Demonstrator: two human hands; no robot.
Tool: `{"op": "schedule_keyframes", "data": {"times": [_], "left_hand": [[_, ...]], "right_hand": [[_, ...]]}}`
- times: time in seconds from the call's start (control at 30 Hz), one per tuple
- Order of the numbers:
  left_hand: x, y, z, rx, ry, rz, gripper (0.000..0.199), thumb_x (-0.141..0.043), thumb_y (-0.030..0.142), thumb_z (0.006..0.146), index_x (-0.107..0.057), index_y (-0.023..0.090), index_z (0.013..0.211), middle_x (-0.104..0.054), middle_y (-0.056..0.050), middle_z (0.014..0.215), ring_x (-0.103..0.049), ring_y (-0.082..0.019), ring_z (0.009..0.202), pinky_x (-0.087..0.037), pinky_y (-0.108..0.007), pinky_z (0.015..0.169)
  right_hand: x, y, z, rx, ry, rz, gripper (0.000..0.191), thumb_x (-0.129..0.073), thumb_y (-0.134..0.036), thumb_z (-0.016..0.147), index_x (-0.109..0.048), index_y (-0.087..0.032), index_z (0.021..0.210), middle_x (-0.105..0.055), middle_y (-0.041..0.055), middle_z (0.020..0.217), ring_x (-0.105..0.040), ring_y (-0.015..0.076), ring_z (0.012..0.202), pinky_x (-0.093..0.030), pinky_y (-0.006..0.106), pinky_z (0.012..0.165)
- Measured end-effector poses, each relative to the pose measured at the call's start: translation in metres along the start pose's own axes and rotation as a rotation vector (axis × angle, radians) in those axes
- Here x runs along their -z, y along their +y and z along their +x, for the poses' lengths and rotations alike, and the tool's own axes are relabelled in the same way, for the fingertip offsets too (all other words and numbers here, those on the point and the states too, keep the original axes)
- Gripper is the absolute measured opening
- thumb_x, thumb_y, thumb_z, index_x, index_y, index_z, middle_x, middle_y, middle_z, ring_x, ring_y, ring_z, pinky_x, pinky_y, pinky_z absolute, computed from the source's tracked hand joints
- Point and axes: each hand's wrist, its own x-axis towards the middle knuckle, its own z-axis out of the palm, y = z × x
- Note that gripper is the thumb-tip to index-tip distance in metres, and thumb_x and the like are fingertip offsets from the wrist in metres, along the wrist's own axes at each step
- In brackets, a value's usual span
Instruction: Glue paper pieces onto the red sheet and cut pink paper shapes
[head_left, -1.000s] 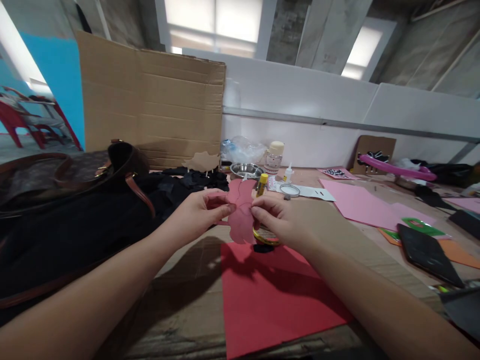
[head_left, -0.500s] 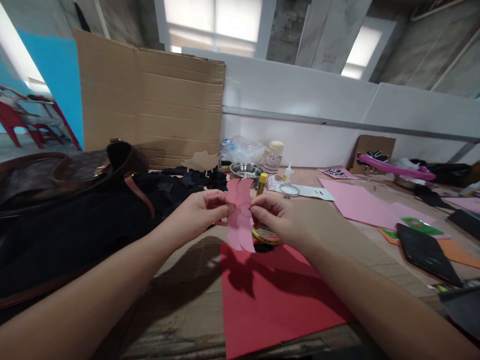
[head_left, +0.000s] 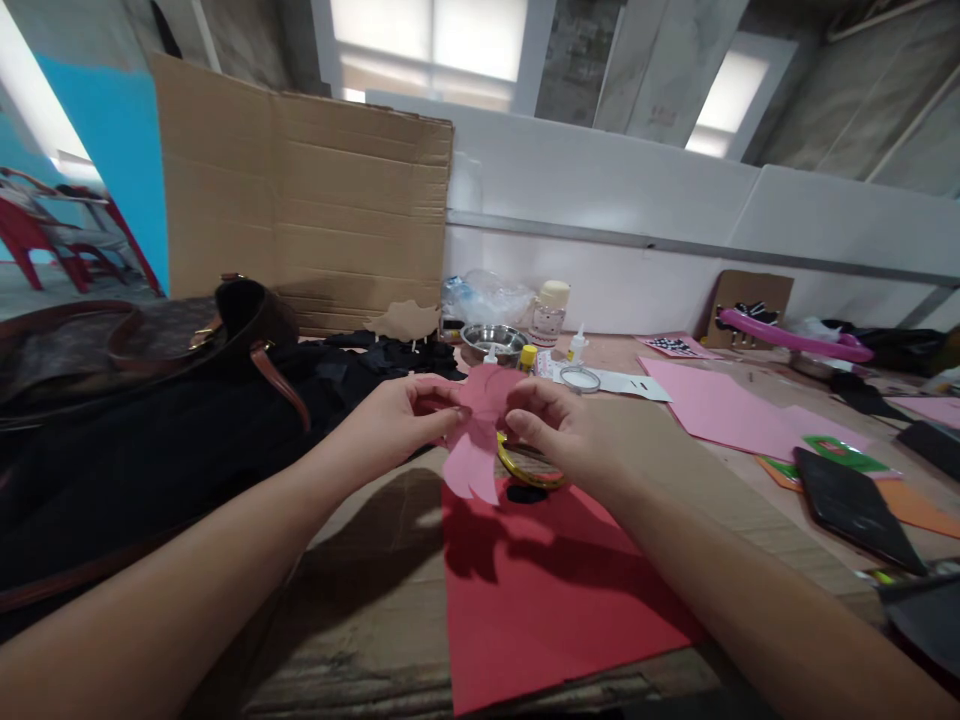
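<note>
Pink paper cutouts point(head_left: 472, 462) with curved edges are held up in front of me, overlapping and fanned out at the bottom. My left hand point(head_left: 397, 420) pinches them at the left side between thumb and fingers. At the right edge, my right hand point(head_left: 559, 425) is closed with its fingertips on the paper; the exact grip is partly hidden. Beneath them lies a red paper sheet point(head_left: 555, 620) on brown cardboard, darkened by the shadows of my hands. Just behind the cutouts are a yellow ring point(head_left: 529, 472) and a small black oval piece point(head_left: 525, 494).
A yellow-capped glue stick point(head_left: 528, 357), a white glue bottle point(head_left: 577, 346) and a metal bowl point(head_left: 493, 342) stand behind my hands. Pink sheets point(head_left: 720, 405) and a dark flat device point(head_left: 851, 505) lie right. A brown bag point(head_left: 165, 335) sits left, before a cardboard panel point(head_left: 352, 220).
The pink cutouts have shifted against each other: their tops now spread toward the right hand and their lower ends swing left. Both hands stay in nearly the same place.
</note>
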Motion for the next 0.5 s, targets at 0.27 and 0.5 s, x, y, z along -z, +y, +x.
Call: {"op": "schedule_keyframes", "data": {"times": [0.27, 0.5], "left_hand": [[0.0060, -0.0010, 0.0007, -0.095, 0.062, 0.192, 0.050, -0.077, 0.039, 0.074, -0.066, 0.018, 0.118, -0.072, -0.002, 0.081, -0.068, -0.019, 0.074, -0.052, -0.028, 0.066], [0.0019, -0.0055, 0.0024, -0.029, 0.031, 0.116, 0.030, -0.077, 0.046, 0.075, -0.075, 0.020, 0.088, -0.077, -0.008, 0.095, -0.068, -0.024, 0.087, -0.052, -0.033, 0.078]], "right_hand": [[-0.0009, -0.0105, 0.0011, -0.070, 0.065, -0.189, 0.014, -0.062, -0.032, 0.088, -0.070, -0.021, 0.085, -0.073, 0.0042, 0.085, -0.067, 0.0204, 0.080, -0.053, 0.034, 0.073], [0.0028, -0.0049, -0.0008, -0.036, 0.168, -0.156, 0.023, -0.065, -0.044, 0.088, -0.072, -0.022, 0.085, -0.071, 0.0024, 0.078, -0.065, 0.0186, 0.074, -0.052, 0.032, 0.069]]}}
